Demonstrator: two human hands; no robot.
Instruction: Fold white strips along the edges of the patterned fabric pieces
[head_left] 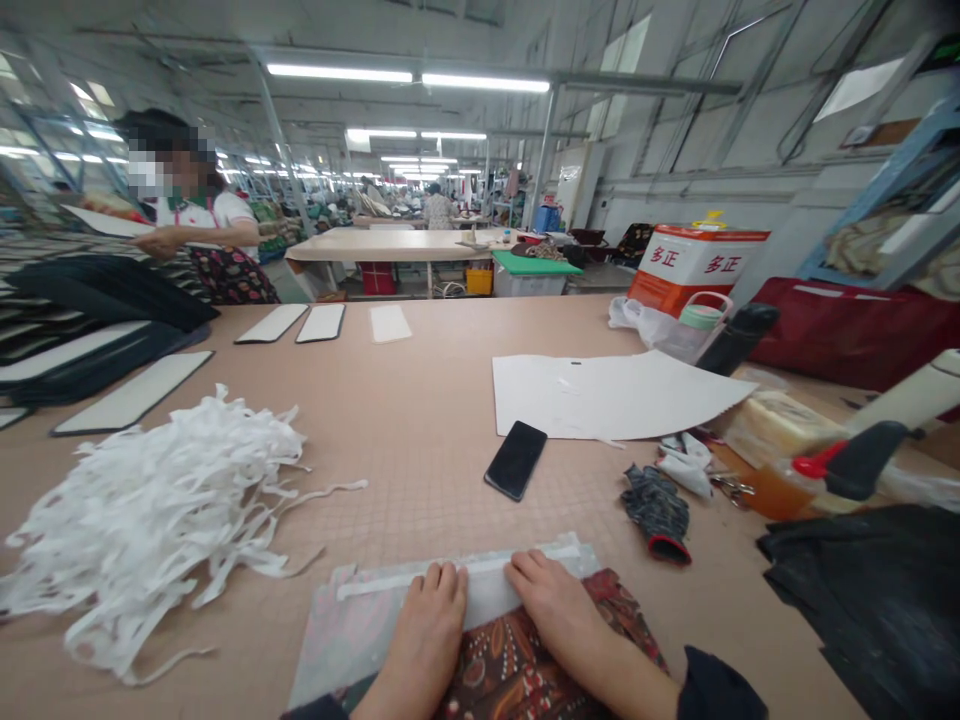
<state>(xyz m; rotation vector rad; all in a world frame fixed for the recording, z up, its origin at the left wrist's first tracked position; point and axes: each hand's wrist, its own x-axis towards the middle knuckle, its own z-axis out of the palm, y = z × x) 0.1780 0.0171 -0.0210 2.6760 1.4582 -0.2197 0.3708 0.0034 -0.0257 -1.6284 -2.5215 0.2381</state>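
Nearest, patterned brown fabric and a translucent sheet lie on a tan table. The person's left hand and right hand rest, fingers bent, on a white strip along their far edge; whether they grip it cannot be told. Beyond lie a dark phone, then a white board. Farther left, a co-worker holds a pale panel.
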